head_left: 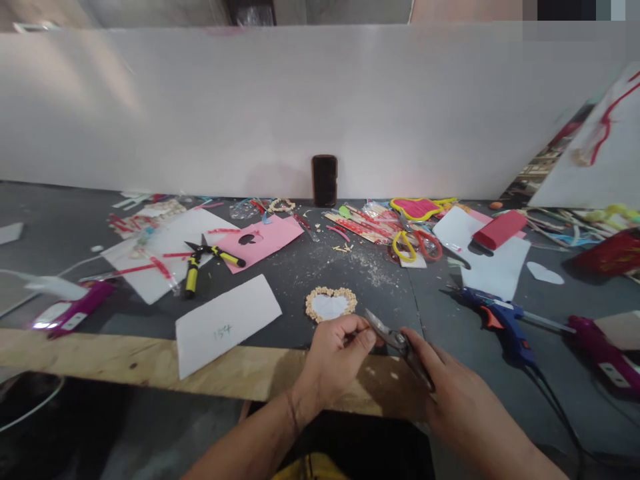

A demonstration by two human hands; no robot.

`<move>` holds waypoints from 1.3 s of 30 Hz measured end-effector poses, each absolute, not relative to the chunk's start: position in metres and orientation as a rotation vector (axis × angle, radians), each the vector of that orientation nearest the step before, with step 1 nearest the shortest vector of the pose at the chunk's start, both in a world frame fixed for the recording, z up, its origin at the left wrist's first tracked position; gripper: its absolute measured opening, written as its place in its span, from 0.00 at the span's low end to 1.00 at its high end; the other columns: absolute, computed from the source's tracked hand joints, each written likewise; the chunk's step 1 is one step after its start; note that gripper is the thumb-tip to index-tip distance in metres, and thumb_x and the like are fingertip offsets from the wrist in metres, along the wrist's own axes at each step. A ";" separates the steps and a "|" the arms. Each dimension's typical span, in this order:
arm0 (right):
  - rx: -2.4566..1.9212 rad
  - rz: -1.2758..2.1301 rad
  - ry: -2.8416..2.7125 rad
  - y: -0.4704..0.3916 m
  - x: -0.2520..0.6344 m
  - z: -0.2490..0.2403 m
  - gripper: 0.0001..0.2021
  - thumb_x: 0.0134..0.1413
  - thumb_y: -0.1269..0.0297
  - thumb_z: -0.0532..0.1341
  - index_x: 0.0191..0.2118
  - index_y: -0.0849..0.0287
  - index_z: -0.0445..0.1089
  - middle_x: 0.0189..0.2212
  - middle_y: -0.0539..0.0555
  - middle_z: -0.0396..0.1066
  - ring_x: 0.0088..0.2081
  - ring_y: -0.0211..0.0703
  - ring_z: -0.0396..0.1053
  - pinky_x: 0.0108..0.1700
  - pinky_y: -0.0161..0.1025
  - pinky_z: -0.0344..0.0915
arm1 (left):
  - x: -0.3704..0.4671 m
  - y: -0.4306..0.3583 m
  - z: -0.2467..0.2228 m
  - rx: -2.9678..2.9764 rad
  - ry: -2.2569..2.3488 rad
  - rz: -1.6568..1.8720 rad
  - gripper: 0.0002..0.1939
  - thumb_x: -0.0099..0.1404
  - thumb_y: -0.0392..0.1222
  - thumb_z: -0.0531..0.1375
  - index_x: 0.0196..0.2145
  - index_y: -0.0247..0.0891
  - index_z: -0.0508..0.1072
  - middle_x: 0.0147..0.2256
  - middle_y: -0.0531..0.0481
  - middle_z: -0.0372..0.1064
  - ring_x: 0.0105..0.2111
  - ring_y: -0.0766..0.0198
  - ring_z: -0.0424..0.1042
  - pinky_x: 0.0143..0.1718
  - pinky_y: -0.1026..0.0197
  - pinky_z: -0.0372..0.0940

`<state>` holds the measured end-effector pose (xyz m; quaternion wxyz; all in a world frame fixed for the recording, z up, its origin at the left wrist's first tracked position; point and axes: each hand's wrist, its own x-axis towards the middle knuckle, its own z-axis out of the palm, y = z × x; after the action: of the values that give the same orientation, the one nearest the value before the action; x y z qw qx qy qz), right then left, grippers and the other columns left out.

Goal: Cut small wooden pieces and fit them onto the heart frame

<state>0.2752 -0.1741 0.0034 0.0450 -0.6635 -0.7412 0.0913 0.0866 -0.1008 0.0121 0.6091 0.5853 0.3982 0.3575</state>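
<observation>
Nearest the wearer, a pale wooden strip (125,360) edges the dark grey tabletop (290,333). Above it, the left hand (333,350) has thumb and fingertips brought together; whether a small piece lies between them cannot be told. The right hand (453,380) has its fingers wrapped around the handles of grey metal hand cutters (393,337), the blades pointing towards the left fingertips; how far the blades stand apart is unclear.

Just beyond the left hand, a white heart with a border of small tan pieces (310,303) lies flat on the tabletop. The border appears complete along the top and both sides; its lower edge is partly hidden by the hand, so any remaining gap cannot be judged. The centre shows plain white, without pieces.

To the left lies a white rectangular card with handwritten marks (225,327); to the right, a blue glue gun with an orange trigger (510,327) and a plain white heart cut-out (545,273), which has no border. Farther off are black-and-yellow pliers (191,270), loose pale short pieces (343,248) and a pink sheet with a cut-out hole (275,240). Farthest, a dark phone (325,180) stands upright against a whitish panel (200,100).
</observation>
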 end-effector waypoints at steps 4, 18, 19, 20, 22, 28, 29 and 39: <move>-1.992 0.393 -2.234 -0.172 0.277 0.006 0.36 0.41 0.78 0.49 0.62 0.63 0.53 0.50 0.62 0.69 0.46 0.48 0.71 0.45 0.42 0.68 | 0.090 -0.100 0.010 1.354 0.921 0.849 0.14 0.60 0.46 0.57 0.27 0.31 0.73 0.21 0.53 0.62 0.21 0.70 0.56 0.23 0.68 0.52; -1.898 0.587 -2.102 -0.171 0.278 0.013 0.28 0.51 0.73 0.50 0.60 0.61 0.57 0.49 0.62 0.70 0.47 0.48 0.71 0.47 0.43 0.67 | 0.095 -0.099 0.006 1.367 0.909 0.915 0.15 0.61 0.49 0.56 0.26 0.33 0.71 0.19 0.56 0.55 0.20 0.72 0.51 0.22 0.68 0.49; -1.877 0.649 -2.081 -0.171 0.277 0.015 0.25 0.54 0.71 0.49 0.59 0.60 0.57 0.49 0.61 0.71 0.47 0.47 0.71 0.46 0.43 0.68 | 0.096 -0.098 0.007 1.361 0.909 0.919 0.15 0.61 0.49 0.56 0.26 0.33 0.71 0.18 0.57 0.54 0.20 0.72 0.50 0.21 0.68 0.49; -1.860 0.707 -2.066 -0.170 0.276 0.017 0.23 0.57 0.68 0.48 0.59 0.60 0.58 0.49 0.61 0.71 0.47 0.47 0.71 0.46 0.42 0.68 | 0.097 -0.097 0.008 1.357 0.910 0.926 0.15 0.61 0.48 0.56 0.26 0.33 0.71 0.18 0.57 0.54 0.19 0.72 0.49 0.21 0.68 0.48; -1.847 0.753 -2.071 -0.167 0.277 0.020 0.22 0.60 0.65 0.46 0.58 0.60 0.58 0.50 0.61 0.70 0.48 0.46 0.70 0.47 0.42 0.67 | 0.098 -0.094 0.011 1.363 0.917 0.914 0.15 0.61 0.48 0.57 0.26 0.33 0.71 0.18 0.58 0.53 0.18 0.73 0.48 0.20 0.68 0.47; -2.073 0.469 -2.156 -0.158 0.295 0.012 0.26 0.56 0.68 0.48 0.62 0.61 0.54 0.54 0.62 0.66 0.50 0.49 0.69 0.49 0.46 0.66 | 0.091 -0.089 0.010 1.290 0.931 0.818 0.17 0.61 0.51 0.57 0.30 0.33 0.72 0.16 0.60 0.51 0.16 0.74 0.50 0.18 0.69 0.47; -2.118 0.415 -2.161 -0.157 0.298 0.010 0.26 0.57 0.67 0.48 0.62 0.60 0.54 0.52 0.62 0.67 0.49 0.50 0.69 0.47 0.46 0.67 | 0.089 -0.090 0.009 1.272 0.923 0.811 0.17 0.61 0.53 0.57 0.31 0.33 0.72 0.16 0.60 0.51 0.16 0.74 0.50 0.18 0.69 0.48; -2.166 -0.035 -2.280 -0.134 0.323 0.011 0.28 0.53 0.46 0.57 0.56 0.56 0.64 0.44 0.59 0.70 0.47 0.55 0.66 0.46 0.49 0.64 | 0.064 -0.110 0.004 1.300 0.962 0.751 0.16 0.61 0.52 0.58 0.32 0.34 0.73 0.18 0.57 0.56 0.17 0.73 0.53 0.18 0.70 0.50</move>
<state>0.3231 -0.1341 0.0106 -0.0018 -0.6888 -0.7249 -0.0113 0.0642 -0.1096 0.0036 0.6282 0.5671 0.4199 0.3278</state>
